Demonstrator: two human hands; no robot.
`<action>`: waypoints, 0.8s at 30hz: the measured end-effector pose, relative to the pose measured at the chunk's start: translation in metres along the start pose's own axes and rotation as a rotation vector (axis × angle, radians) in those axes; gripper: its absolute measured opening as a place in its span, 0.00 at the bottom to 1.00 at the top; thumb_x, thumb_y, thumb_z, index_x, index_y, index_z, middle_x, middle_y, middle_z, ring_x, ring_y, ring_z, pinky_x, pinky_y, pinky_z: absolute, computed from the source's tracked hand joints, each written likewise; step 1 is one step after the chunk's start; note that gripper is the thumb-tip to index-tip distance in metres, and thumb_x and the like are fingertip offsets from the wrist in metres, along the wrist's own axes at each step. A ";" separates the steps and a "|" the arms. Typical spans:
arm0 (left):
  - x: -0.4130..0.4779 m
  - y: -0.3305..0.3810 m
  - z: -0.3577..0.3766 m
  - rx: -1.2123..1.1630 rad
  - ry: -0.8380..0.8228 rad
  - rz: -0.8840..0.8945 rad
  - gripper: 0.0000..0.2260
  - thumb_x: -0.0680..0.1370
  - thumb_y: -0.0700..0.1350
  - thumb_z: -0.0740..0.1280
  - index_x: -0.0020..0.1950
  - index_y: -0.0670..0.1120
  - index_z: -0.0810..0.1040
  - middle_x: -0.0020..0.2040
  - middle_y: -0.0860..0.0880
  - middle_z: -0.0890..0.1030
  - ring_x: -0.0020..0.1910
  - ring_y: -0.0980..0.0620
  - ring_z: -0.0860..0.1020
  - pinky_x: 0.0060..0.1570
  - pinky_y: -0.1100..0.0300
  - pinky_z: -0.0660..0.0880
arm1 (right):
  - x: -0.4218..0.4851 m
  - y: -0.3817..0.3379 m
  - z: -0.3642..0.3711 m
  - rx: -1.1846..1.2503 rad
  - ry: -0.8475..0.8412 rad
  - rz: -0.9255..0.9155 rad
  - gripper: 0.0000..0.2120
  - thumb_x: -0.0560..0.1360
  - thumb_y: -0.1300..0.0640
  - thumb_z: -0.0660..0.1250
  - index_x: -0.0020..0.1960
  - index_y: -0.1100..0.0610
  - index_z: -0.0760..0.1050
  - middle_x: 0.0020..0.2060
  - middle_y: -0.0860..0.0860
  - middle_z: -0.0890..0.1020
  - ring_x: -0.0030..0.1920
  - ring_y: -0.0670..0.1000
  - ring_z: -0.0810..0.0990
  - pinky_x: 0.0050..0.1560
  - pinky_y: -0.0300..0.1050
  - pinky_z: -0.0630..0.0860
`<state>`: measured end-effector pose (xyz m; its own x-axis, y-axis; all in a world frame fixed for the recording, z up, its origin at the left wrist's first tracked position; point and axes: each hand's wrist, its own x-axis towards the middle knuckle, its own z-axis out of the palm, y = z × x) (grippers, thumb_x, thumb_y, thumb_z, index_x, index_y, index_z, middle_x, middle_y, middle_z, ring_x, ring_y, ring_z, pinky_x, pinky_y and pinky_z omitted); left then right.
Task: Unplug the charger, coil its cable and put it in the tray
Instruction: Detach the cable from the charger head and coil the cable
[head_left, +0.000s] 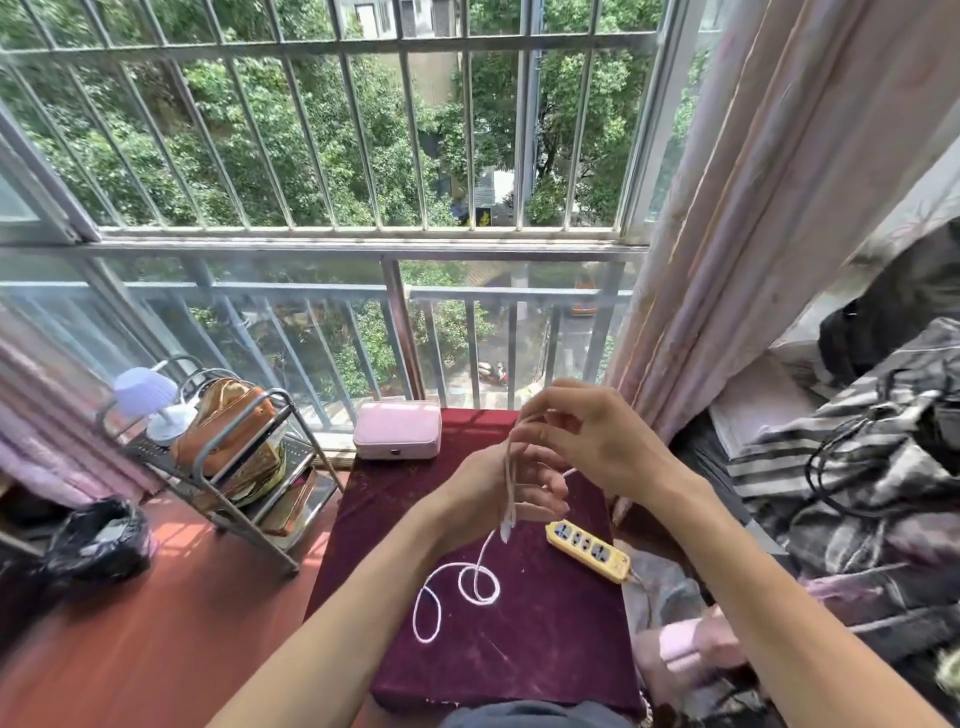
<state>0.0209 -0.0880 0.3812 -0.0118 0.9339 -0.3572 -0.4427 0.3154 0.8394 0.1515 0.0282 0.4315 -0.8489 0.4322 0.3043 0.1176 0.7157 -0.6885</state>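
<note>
A white charger cable (470, 582) hangs from my hands and lies in loose loops on the maroon cloth-covered table (545, 639). My left hand (511, 486) holds cable turns wound over its fingers, above the table's middle. Just above it, my right hand (582, 431) pinches the cable at the top of the turns. A connector end dangles below my left hand. The yellow power strip (587, 551) lies on the table to the right, its sockets empty. The charger's plug body is hidden behind my hands. I cannot pick out a tray.
A pink box (397, 428) sits at the table's far edge by the window railing. A metal rack (234, 457) with bags and a small lamp stands on the left. A black bin bag (98, 540) lies on the floor. Curtain and piled clothes (857, 467) crowd the right.
</note>
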 end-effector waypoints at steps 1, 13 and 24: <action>0.000 0.000 0.002 -0.067 -0.011 -0.010 0.23 0.83 0.57 0.60 0.56 0.36 0.80 0.41 0.39 0.81 0.36 0.43 0.82 0.56 0.39 0.77 | 0.002 0.004 0.001 0.039 0.017 0.027 0.05 0.76 0.51 0.77 0.49 0.52 0.86 0.41 0.48 0.82 0.38 0.52 0.79 0.41 0.49 0.78; -0.005 0.015 0.002 -0.168 -0.199 -0.029 0.28 0.82 0.65 0.53 0.56 0.43 0.78 0.23 0.53 0.64 0.18 0.59 0.58 0.16 0.66 0.56 | 0.015 0.026 -0.008 0.352 -0.046 0.137 0.09 0.70 0.52 0.81 0.45 0.56 0.87 0.37 0.63 0.85 0.37 0.52 0.79 0.42 0.47 0.75; -0.013 0.036 0.022 -0.425 -0.339 0.039 0.12 0.84 0.47 0.60 0.55 0.42 0.79 0.25 0.53 0.59 0.19 0.58 0.55 0.15 0.67 0.56 | 0.001 0.049 0.035 0.749 -0.063 0.326 0.11 0.85 0.58 0.63 0.54 0.59 0.85 0.44 0.76 0.77 0.50 0.61 0.73 0.53 0.59 0.68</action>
<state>0.0252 -0.0850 0.4250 0.2231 0.9676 -0.1179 -0.7722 0.2492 0.5844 0.1387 0.0445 0.3746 -0.8617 0.5073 -0.0095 0.0073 -0.0065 -1.0000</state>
